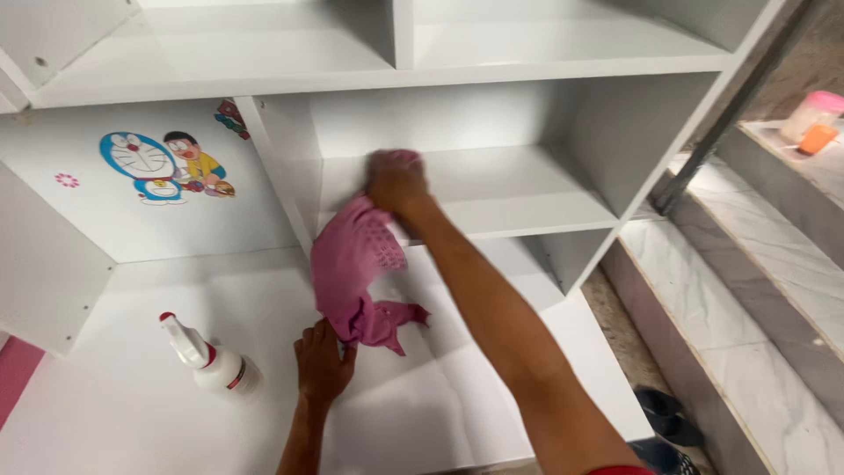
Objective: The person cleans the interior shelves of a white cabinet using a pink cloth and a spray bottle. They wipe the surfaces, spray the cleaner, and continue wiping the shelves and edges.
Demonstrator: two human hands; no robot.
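The right hand [396, 180] was clenched on the upper end of a pink, textured cleaning cloth [356, 268], pressing it against the white laminate shelf board [519, 198] inside an open compartment of a white cabinet [563, 53]. The rest of the cloth hung down from the fist and trailed over the shelf's front edge, its tail ending just above the white bench top [440, 396] below. The left hand [321, 365] lay flat on that bench, fingers spread and holding nothing, with its fingertips close to the cloth's hanging tail, possibly touching it; the blur made that hard to tell. A white plastic spray bottle with a red collar [215, 361] lay on its side on the bench, near the left hand. On the cabinet's left panel sat a cartoon sticker [167, 167] of a blue cat and a boy. Grey marble steps [747, 299] ran along the right side.
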